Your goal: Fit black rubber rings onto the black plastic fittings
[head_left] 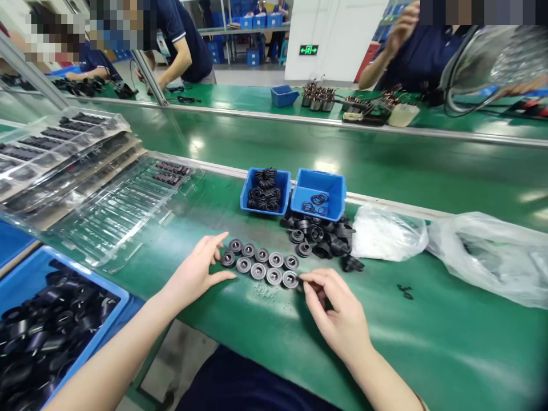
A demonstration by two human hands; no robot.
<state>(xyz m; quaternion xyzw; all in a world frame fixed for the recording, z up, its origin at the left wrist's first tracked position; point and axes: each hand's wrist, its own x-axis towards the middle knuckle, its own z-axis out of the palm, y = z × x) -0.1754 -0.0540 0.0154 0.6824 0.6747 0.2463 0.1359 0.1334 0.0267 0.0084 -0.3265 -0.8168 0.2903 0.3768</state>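
Two rows of small black round rubber parts (261,264) stand on the green bench (240,337) between my hands. My left hand (194,271) rests open at the left end of the rows, its fingertips close to the nearest part. My right hand (336,311) is curled at the right end, its fingertip against the last part (290,279). Whether it holds something small is hidden by the fingers. Behind the rows lies a loose heap of similar black parts (319,237). Beyond it, one blue bin (245,194) holds black rubber rings, and another (319,185) holds a few thin rings.
A blue crate (85,274) full of black parts sits at my lower left. Clear plastic blister trays (111,211) are stacked at the left, and plastic bags (387,233) lie at the right. Co-workers (422,57) work across a second green bench.
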